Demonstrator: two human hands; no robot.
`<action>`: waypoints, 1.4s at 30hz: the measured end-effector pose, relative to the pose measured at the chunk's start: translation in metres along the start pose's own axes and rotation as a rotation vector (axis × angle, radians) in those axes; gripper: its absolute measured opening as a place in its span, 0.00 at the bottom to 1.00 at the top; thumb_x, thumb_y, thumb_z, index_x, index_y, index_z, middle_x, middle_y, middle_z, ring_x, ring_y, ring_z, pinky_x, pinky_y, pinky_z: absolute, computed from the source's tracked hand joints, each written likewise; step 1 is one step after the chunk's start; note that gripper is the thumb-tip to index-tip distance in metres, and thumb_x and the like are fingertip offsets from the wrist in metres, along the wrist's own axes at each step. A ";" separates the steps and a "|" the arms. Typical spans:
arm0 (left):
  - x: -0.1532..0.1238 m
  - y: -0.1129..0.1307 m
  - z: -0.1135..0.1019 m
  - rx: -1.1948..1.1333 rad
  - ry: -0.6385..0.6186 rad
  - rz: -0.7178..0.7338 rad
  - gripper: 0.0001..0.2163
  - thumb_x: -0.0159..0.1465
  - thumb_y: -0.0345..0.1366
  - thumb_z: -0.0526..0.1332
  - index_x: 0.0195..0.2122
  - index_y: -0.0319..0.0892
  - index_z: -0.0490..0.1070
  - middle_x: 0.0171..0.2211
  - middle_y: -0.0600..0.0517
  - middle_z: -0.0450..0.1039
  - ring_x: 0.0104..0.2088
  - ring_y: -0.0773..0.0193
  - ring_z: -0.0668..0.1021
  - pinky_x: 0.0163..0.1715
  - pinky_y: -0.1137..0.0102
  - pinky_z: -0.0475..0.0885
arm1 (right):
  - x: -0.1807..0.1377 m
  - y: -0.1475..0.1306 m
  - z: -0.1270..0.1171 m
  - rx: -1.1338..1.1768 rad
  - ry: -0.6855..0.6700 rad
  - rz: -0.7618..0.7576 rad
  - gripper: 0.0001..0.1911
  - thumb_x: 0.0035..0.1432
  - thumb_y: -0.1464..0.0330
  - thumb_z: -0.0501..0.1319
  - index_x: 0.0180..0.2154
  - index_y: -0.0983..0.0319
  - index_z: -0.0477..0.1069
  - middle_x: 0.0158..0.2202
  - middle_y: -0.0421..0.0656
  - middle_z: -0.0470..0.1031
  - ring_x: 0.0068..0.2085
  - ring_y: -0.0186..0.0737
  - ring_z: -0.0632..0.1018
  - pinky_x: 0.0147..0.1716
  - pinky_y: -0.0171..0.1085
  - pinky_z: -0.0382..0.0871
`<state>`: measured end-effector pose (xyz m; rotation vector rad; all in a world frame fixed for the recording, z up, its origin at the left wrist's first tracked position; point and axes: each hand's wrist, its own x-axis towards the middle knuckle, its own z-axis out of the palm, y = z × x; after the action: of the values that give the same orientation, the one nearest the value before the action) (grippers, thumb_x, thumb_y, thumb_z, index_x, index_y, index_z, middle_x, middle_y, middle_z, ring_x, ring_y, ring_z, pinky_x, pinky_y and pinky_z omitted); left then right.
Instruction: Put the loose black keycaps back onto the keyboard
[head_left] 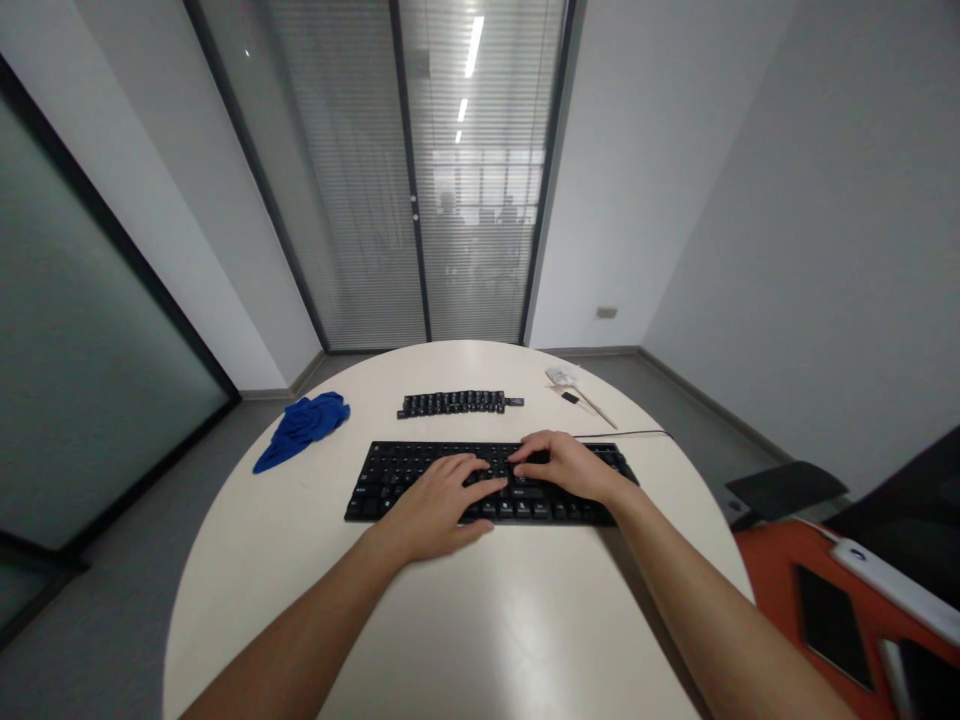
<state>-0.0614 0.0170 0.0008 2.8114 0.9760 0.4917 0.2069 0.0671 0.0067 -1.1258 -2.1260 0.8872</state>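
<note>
A black keyboard point(379, 475) lies across the table in front of me, with both hands over it. My left hand point(441, 500) rests on its middle, fingers stretched out and apart, thumb near the front edge. To the right, my right hand point(574, 467) reaches over the keys with bent fingers, a gap showing between thumb and index finger. Its fingertips touch or nearly touch the keys; nothing shows between them. The fingers of both hands almost meet near the keyboard's middle. Behind the keyboard stand loose black keycaps point(454, 403), lined up in rows.
A crumpled blue cloth point(304, 430) lies at the left on the round pale table point(247, 560). At the back right are a wooden stick point(596, 408) with whitish material and a small black piece point(570, 397). A thin cable point(630, 433) runs rightward. An orange chair point(780, 570) holds a phone point(832, 620).
</note>
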 end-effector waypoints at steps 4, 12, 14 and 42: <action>0.000 -0.001 0.000 -0.009 0.004 0.000 0.25 0.66 0.41 0.63 0.64 0.53 0.64 0.62 0.47 0.65 0.62 0.49 0.65 0.62 0.51 0.61 | 0.000 -0.005 -0.001 -0.064 -0.020 -0.060 0.11 0.59 0.60 0.67 0.39 0.59 0.83 0.37 0.44 0.82 0.41 0.43 0.80 0.48 0.40 0.70; 0.000 -0.001 0.000 0.001 -0.007 0.003 0.26 0.66 0.41 0.64 0.65 0.53 0.64 0.62 0.47 0.65 0.62 0.49 0.65 0.63 0.51 0.61 | -0.003 -0.008 -0.002 -0.130 -0.016 -0.076 0.10 0.59 0.67 0.64 0.41 0.59 0.83 0.40 0.44 0.83 0.46 0.45 0.80 0.51 0.41 0.69; 0.000 -0.001 0.000 -0.003 0.000 0.006 0.25 0.66 0.41 0.64 0.65 0.53 0.64 0.61 0.47 0.65 0.62 0.49 0.66 0.62 0.51 0.62 | -0.003 -0.007 -0.002 -0.133 -0.011 -0.066 0.10 0.59 0.66 0.65 0.41 0.58 0.83 0.41 0.43 0.83 0.46 0.45 0.80 0.52 0.41 0.69; -0.001 -0.002 0.002 0.000 0.005 0.007 0.26 0.66 0.41 0.63 0.65 0.53 0.63 0.62 0.46 0.64 0.63 0.48 0.65 0.63 0.49 0.61 | -0.009 -0.044 -0.008 -0.539 -0.116 -0.014 0.10 0.58 0.70 0.61 0.38 0.56 0.82 0.43 0.41 0.84 0.44 0.44 0.82 0.45 0.36 0.70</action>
<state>-0.0626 0.0178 -0.0013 2.8164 0.9674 0.4990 0.1960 0.0434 0.0439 -1.3345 -2.5504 0.3803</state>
